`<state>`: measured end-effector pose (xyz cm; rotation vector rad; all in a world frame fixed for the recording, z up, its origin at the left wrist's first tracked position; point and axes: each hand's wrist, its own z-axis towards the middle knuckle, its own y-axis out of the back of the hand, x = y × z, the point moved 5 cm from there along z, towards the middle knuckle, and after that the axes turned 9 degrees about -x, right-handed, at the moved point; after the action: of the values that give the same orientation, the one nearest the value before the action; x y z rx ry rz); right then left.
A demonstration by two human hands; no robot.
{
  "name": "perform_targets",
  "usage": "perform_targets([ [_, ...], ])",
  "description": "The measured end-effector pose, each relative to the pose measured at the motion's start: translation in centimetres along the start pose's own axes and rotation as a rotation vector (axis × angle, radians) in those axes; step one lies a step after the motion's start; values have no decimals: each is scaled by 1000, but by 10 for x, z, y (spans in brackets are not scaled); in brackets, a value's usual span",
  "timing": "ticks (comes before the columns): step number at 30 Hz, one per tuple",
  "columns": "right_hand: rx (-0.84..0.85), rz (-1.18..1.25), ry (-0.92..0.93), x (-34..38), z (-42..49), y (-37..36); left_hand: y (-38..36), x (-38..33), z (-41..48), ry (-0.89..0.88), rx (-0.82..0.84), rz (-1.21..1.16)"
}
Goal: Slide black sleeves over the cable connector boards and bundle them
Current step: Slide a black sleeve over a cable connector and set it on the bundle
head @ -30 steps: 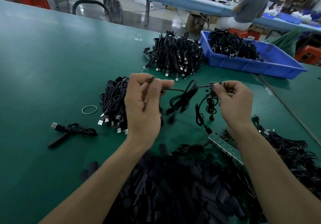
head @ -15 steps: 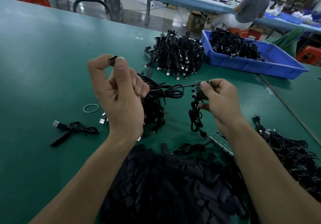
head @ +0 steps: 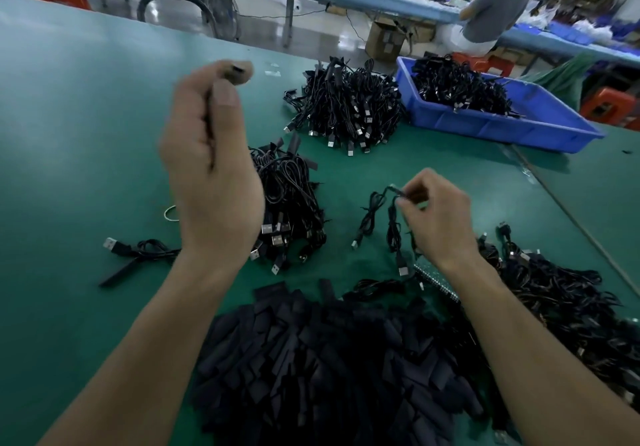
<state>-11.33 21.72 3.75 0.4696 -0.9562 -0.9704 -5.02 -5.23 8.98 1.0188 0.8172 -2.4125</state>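
Above the green table (head: 86, 116), the left hand (head: 214, 182) is pinching a blurred dark piece (head: 239, 69), the right hand (head: 440, 217) the end of a cable (head: 391, 224). Black sleeves (head: 329, 359) are lying heaped at its near edge.

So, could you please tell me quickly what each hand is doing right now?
Left hand: raised, pinching a small dark piece, too blurred to identify.
Right hand: pinching the end of a black cable.
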Motion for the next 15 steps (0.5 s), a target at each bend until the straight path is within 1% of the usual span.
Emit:
perform_targets([
  [1, 90, -48, 44, 3, -4, -6, -3, -3, -3, 1, 51, 55],
  [5, 512, -194, 166, 15, -26, -26, -19, 0, -19, 87, 348, 219],
  [6, 562, -209, 191, 19, -31, -29, -19, -1, -20, 81, 387, 237],
  [8, 546, -187, 246, 29, -37, -29, -19, -2, -19, 87, 426, 246],
  [9, 538, -144, 258, 35, -39, -28, -19, -1, -19, 101, 433, 237],
  [10, 569, -86, 245, 39, -42, -29, -19, -1, -19, 119, 437, 224],
  [12, 719, 29, 174, 45, -51, -34, -19, 1, -19, 142, 451, 206],
  [13, 790, 41, 159, 47, -56, -37, -20, 2, -19, 147, 456, 195],
  [15, 872, -23, 172, 48, -64, -42, -20, 2, -19, 145, 457, 188],
])
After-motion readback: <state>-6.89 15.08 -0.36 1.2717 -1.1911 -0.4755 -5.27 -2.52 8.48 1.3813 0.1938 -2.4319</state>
